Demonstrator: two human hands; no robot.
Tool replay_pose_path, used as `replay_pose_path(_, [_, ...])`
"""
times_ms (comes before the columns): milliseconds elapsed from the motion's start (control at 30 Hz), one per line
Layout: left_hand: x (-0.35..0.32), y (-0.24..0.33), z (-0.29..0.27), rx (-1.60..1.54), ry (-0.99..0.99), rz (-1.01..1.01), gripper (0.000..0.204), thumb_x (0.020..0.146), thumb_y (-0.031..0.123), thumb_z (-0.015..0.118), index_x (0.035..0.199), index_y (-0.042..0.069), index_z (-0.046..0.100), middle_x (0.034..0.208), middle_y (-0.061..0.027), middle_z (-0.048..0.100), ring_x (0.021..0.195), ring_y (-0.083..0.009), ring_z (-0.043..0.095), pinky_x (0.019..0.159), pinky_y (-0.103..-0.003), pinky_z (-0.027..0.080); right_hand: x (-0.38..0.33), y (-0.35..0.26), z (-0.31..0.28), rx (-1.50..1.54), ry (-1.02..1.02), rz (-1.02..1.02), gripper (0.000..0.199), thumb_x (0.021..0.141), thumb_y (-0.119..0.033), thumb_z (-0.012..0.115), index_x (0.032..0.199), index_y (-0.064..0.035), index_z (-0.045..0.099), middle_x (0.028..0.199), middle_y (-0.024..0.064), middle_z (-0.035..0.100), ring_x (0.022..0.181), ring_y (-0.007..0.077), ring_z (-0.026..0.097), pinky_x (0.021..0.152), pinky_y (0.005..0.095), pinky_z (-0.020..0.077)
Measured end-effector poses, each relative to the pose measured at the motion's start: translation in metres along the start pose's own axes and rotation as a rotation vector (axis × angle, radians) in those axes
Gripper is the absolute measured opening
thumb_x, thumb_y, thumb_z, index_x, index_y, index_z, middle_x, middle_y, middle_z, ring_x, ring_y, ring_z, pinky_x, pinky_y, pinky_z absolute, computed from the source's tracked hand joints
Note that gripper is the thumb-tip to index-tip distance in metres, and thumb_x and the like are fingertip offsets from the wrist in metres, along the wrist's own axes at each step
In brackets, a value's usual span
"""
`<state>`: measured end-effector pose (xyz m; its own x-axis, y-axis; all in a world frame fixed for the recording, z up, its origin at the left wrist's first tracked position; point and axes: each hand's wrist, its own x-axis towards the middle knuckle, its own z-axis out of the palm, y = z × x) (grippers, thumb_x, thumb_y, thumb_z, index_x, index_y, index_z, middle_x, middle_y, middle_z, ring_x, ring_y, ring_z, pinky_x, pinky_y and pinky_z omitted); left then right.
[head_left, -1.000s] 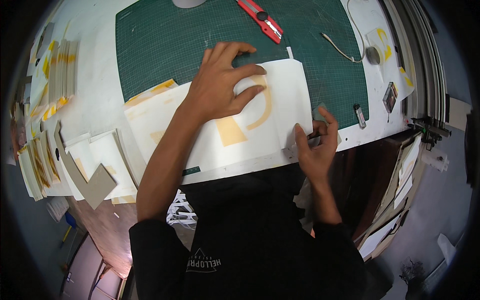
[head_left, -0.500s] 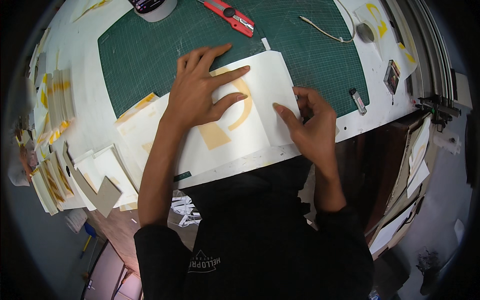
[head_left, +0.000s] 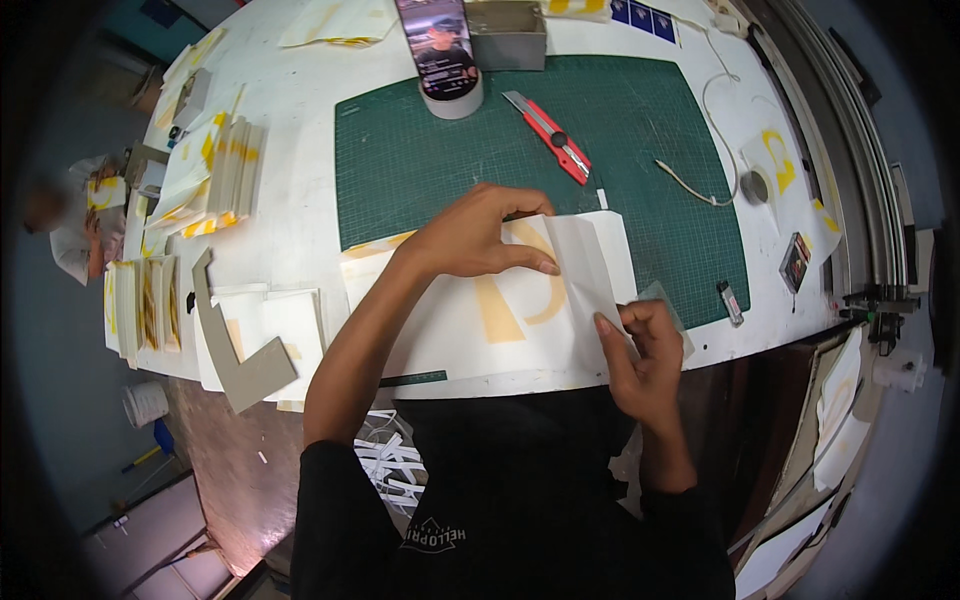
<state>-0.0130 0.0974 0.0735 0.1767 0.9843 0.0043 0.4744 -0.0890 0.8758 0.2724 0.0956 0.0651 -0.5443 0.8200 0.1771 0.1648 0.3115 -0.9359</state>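
Observation:
A white paper sheet point(head_left: 440, 320) with a pale yellow curved print lies along the table's near edge, partly over the green cutting mat point(head_left: 400, 150). Its right part stands up as a creased flap point(head_left: 587, 290). My left hand point(head_left: 485, 235) is bent over the far edge of the sheet by the crease, fingers curled there and thumb on the print. Between the thumb and curled fingers of my right hand point(head_left: 645, 360) is the flap's near right part. The fingertips behind the paper are hidden.
On the mat are a red utility knife point(head_left: 550, 138) and a phone point(head_left: 437, 45) standing in a white roll point(head_left: 452, 97). A lighter point(head_left: 730, 302) and a cable point(head_left: 690, 190) lie right. An L-shaped grey board point(head_left: 235, 350) and paper stacks point(head_left: 225, 175) are left. Another person point(head_left: 95, 215) sits far left.
My right hand has lifted the sheet's right part into a raised flap. My left hand's spread fingers have curled at the far edge. The view has shifted, showing more of the table's far side.

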Motion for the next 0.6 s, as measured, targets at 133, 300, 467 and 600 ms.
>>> replay_pose_path(133, [-0.011, 0.018, -0.016, -0.123, -0.061, 0.018, 0.042, 0.079, 0.034, 0.093, 0.1, 0.003, 0.074, 0.09, -0.0097, 0.077, 0.082, -0.0227, 0.073, 0.075, -0.035, 0.053, -0.005, -0.021, -0.003, 0.033, -0.025, -0.063, 0.019, 0.096, 0.008, 0.071, 0.101, 0.0, 0.055, 0.085, 0.0068, 0.069, 0.076, 0.0076, 0.064, 0.071, 0.0228, 0.0504])
replay_pose_path(300, [-0.021, 0.05, -0.028, -0.108, -0.176, 0.036, 0.035, 0.078, 0.03, 0.094, 0.093, 0.002, 0.079, 0.081, -0.0103, 0.077, 0.072, -0.0203, 0.072, 0.067, -0.036, 0.052, -0.007, -0.036, -0.009, 0.045, -0.057, -0.119, 0.023, 0.092, 0.009, 0.074, 0.103, -0.0003, 0.055, 0.089, 0.0094, 0.07, 0.08, 0.0091, 0.065, 0.076, 0.0241, 0.0518])
replay_pose_path(467, [-0.042, 0.072, -0.037, -0.106, -0.047, 0.196, 0.027, 0.08, 0.023, 0.093, 0.092, 0.002, 0.082, 0.081, -0.01, 0.078, 0.068, -0.0192, 0.072, 0.066, -0.033, 0.053, -0.007, -0.015, -0.031, 0.455, -0.184, -0.128, 0.059, 0.093, -0.035, 0.084, 0.127, 0.0017, 0.054, 0.123, 0.0288, 0.07, 0.115, 0.0265, 0.071, 0.098, 0.0401, 0.0547])
replay_pose_path(600, [-0.066, 0.113, -0.052, -0.328, 0.296, 0.213, 0.024, 0.082, 0.02, 0.092, 0.092, 0.0, 0.082, 0.084, -0.0068, 0.08, 0.072, -0.0165, 0.074, 0.071, -0.028, 0.058, 0.013, 0.038, -0.01, 0.857, -0.323, -0.004, 0.102, 0.091, -0.083, 0.046, 0.149, 0.0009, 0.042, 0.143, 0.03, 0.058, 0.132, 0.0351, 0.061, 0.112, 0.0501, 0.0469])
